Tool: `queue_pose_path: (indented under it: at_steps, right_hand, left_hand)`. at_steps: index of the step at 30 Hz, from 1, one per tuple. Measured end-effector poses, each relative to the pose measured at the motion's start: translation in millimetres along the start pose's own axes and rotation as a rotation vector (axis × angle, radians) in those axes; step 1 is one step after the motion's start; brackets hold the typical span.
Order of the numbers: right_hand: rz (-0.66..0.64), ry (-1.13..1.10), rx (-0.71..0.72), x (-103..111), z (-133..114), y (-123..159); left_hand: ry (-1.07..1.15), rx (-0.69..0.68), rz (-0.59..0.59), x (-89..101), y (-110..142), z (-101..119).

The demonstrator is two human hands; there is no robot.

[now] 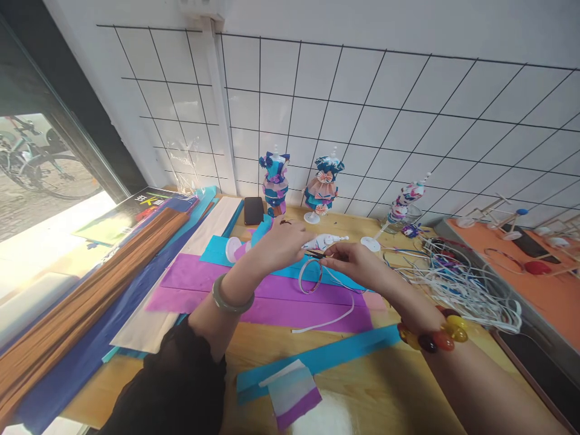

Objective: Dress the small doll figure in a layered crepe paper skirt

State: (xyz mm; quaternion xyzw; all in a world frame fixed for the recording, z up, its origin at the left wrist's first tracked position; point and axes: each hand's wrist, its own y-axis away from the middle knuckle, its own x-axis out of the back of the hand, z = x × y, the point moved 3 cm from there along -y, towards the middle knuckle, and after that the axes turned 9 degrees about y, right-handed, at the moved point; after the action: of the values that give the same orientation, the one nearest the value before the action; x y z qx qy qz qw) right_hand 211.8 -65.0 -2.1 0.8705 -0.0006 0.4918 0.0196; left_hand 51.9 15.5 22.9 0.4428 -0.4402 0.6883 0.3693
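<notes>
A small white mannequin (327,241) lies on its side between my hands, its round base (233,249) at the left and its knobbed tip at the right. My left hand (283,241) is closed over its middle, the fingertips partly hidden. My right hand (351,263) pinches a slim dark pointed tool (316,254), its kind unclear. Just below those fingers, a thin white strip (310,277) curls into a loop and trails over the paper. Purple paper strips (267,296) and a blue strip (217,249) lie underneath.
Two dressed mannequins (275,184) stand by the tiled wall, with a leaning third (401,208) to the right. A black phone (254,211) rests behind my left hand. Tangled white strips (462,284) lie right, beside an orange tray (557,296). Folded brown paper (104,290) extends along the left.
</notes>
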Motion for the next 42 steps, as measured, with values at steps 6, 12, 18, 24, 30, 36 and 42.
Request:
queue_pose_path:
  at_steps: [6, 12, 18, 24, 30, 36, 42]
  right_hand:
    - [0.028, -0.002, -0.005, 1, -1, 2]
    - [0.066, 0.104, -0.061, -2, 7, 4]
    - [0.064, 0.242, -0.147, -27, 31, -9]
    - [0.083, 0.314, -0.237, -52, 54, -27]
    - [0.099, 0.303, -0.282, -50, 66, -33]
    - [0.206, 0.268, -0.409, 2, 88, -46]
    - [0.404, 0.326, -0.489, 52, 113, -61]
  left_hand:
    - [-0.002, -0.001, 0.002, 3.1, 0, 0]
    - [-0.029, 0.016, 0.100, 6.5, 0, -2]
    - [-0.071, 0.035, 0.170, 7.6, 1, -5]
    - [-0.075, 0.034, 0.194, 9.5, 2, -5]
    - [-0.050, 0.051, 0.203, 10.4, 3, -10]
    - [-0.007, 0.062, 0.238, 15.3, 5, -12]
    - [0.042, 0.054, 0.222, 20.5, 6, -11]
